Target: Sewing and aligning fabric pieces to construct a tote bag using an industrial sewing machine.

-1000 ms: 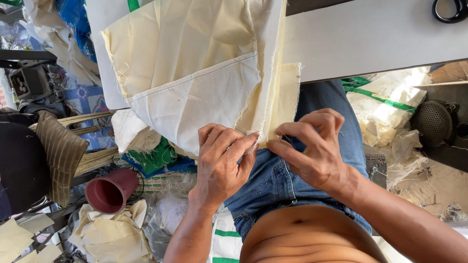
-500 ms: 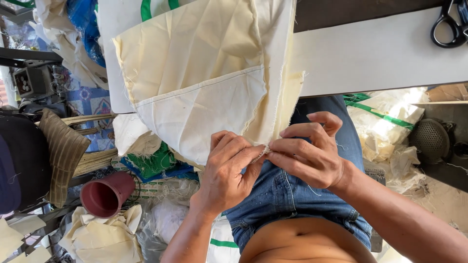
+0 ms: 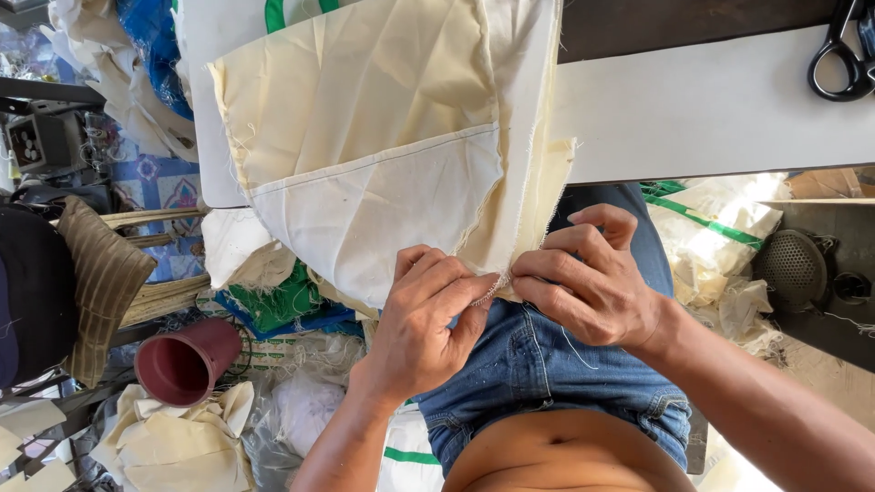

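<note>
A large piece of cream cloth (image 3: 383, 155) with a stitched seam hangs off the white table (image 3: 711, 109) toward my lap. My left hand (image 3: 428, 319) pinches its frayed lower corner between thumb and fingers. Right beside it, my right hand (image 3: 588, 282) grips the same frayed edge, fingertips almost touching the left hand's. Both hands sit over my blue denim shorts (image 3: 538, 374).
Black scissors (image 3: 843, 46) lie at the table's far right corner. A maroon plastic cup (image 3: 182, 360) lies on its side on the floor at the left among cloth scraps (image 3: 173, 437). More scraps (image 3: 720, 246) and a round black grille (image 3: 793, 269) are on the right.
Both hands stay pinched on the cloth's edge. The view has shifted slightly, and the cloth corner and hands sit a little further right and lower in frame.
</note>
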